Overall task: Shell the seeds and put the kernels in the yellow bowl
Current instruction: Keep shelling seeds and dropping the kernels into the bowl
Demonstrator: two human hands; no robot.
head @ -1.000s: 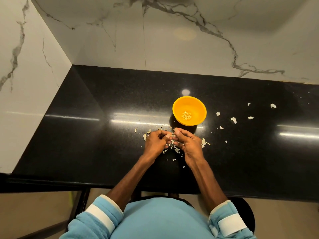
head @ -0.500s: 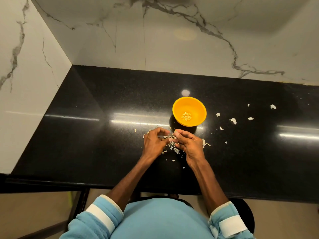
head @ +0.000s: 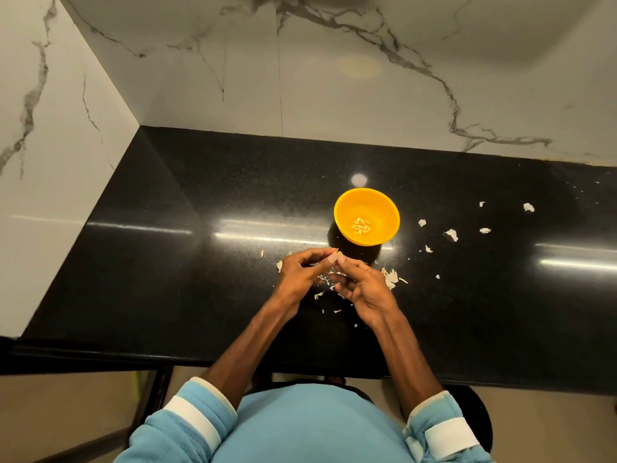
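Note:
The yellow bowl [head: 366,216] stands on the black counter [head: 200,279] with several pale kernels [head: 361,225] in its bottom. Just in front of it my left hand [head: 300,274] and my right hand [head: 362,287] meet, fingertips together, pinching a small pale seed [head: 338,255] between them. Bits of shell [head: 390,278] lie under and around both hands. Whether the seed is split open is too small to tell.
More shell fragments [head: 451,234] are scattered on the counter to the right of the bowl. Marble walls close the counter at the back and on the left. The counter's front edge runs just above my blue sleeves.
Both hands have lifted slightly off the shell pile and the fingertips have come up toward the bowl's near side. The bowl has not moved.

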